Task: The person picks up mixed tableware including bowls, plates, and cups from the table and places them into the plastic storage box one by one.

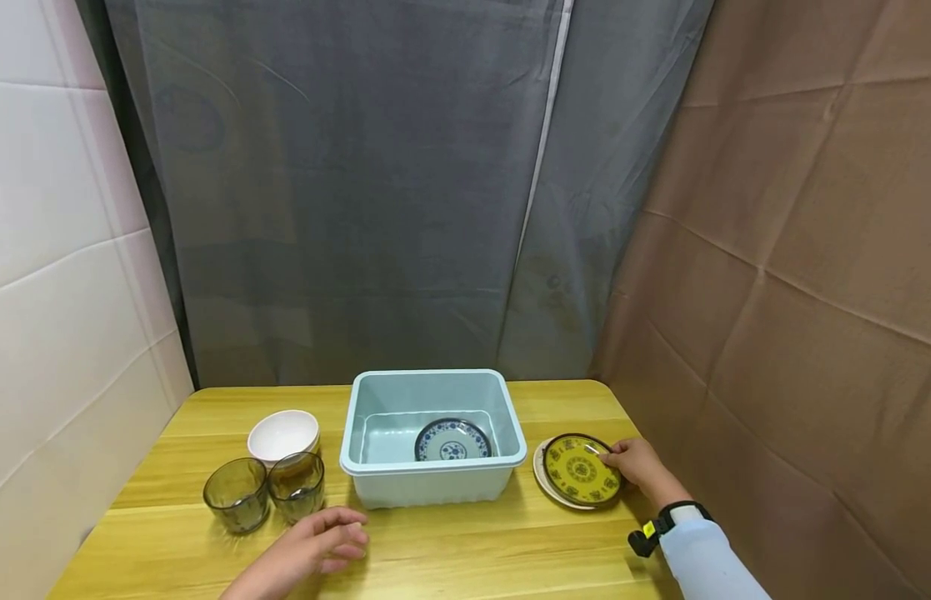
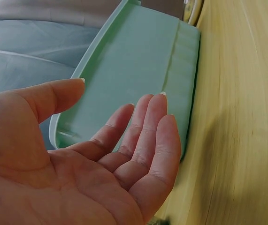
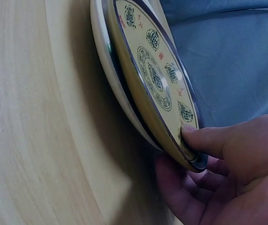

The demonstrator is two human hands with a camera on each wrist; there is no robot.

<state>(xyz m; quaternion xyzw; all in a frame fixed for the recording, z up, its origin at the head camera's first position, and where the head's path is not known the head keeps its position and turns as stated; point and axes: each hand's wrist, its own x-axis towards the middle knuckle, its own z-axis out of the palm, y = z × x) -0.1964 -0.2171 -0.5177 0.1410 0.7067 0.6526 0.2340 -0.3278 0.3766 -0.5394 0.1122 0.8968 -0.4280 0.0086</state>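
Observation:
My right hand [image 1: 636, 463] pinches the near-right rim of a yellow plate [image 1: 582, 472] with dark patterns and a dark edge, thumb on top and fingers beneath. Under it a white plate [image 1: 543, 479] shows along the left side, lying on the table. In the right wrist view the yellow plate [image 3: 155, 77] overlaps the pale one, its rim between thumb and fingers. My left hand [image 1: 315, 546] is held over the table in front of the light blue tub [image 1: 435, 485], palm up with loosely bent fingers and nothing in it. A blue-and-white patterned plate [image 1: 453, 442] lies inside the tub.
To the left stand two dark glass cups [image 1: 238, 497], close together, with a white bowl [image 1: 283, 435] behind them. The wooden table [image 1: 465, 554] ends at a grey curtain [image 1: 345, 208]. A brown cloth [image 1: 833, 317] hangs along the right side.

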